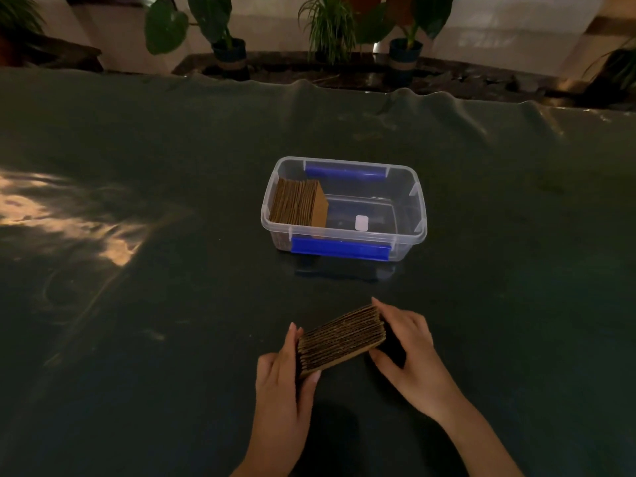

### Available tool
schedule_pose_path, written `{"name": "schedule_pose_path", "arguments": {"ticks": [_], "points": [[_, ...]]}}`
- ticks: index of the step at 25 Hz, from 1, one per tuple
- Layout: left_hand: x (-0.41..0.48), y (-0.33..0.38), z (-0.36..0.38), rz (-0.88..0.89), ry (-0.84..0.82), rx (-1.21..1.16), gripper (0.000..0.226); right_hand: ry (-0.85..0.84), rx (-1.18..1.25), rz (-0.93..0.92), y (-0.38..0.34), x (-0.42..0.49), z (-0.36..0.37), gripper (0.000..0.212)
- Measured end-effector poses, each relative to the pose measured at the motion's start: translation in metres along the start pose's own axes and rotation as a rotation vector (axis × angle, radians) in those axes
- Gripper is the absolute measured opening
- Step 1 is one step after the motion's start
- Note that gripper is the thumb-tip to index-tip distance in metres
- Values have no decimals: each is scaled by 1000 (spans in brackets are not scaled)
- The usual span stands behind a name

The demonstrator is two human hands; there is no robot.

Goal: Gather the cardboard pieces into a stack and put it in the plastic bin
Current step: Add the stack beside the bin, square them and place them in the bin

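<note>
A stack of brown corrugated cardboard pieces (340,337) stands on edge on the dark table near me, pressed between both hands. My left hand (285,376) grips its left end and my right hand (407,346) holds its right end. Farther away sits a clear plastic bin (418,232) with blue clip handles. Another stack of cardboard pieces (297,203) stands on edge inside the bin's left end. The right part of the bin holds only a small white label on its floor.
A dark, glossy sheet (137,304) covers the table, with a bright light patch at the left. Several potted plants (229,46) stand beyond the table's far edge.
</note>
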State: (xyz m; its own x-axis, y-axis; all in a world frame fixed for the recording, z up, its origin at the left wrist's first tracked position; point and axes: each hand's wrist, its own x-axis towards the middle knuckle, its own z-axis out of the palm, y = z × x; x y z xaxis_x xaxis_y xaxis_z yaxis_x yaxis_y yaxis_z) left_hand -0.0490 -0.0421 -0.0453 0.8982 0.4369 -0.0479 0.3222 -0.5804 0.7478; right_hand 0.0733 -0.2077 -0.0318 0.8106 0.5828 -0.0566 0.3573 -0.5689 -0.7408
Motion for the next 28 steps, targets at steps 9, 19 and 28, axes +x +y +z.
{"name": "schedule_pose_path", "arguments": {"ticks": [9, 19, 28], "points": [[13, -6, -21, 151, 29, 20, 60, -125, -44, -94, 3, 22, -30, 47], [27, -5, -19, 124, 38, -101, 54, -176, -51, -122, 7, 27, -26, 38], [19, 2, -19, 111, 9, -44, 42, -229, -76, -125, -2, 31, -33, 38]]}}
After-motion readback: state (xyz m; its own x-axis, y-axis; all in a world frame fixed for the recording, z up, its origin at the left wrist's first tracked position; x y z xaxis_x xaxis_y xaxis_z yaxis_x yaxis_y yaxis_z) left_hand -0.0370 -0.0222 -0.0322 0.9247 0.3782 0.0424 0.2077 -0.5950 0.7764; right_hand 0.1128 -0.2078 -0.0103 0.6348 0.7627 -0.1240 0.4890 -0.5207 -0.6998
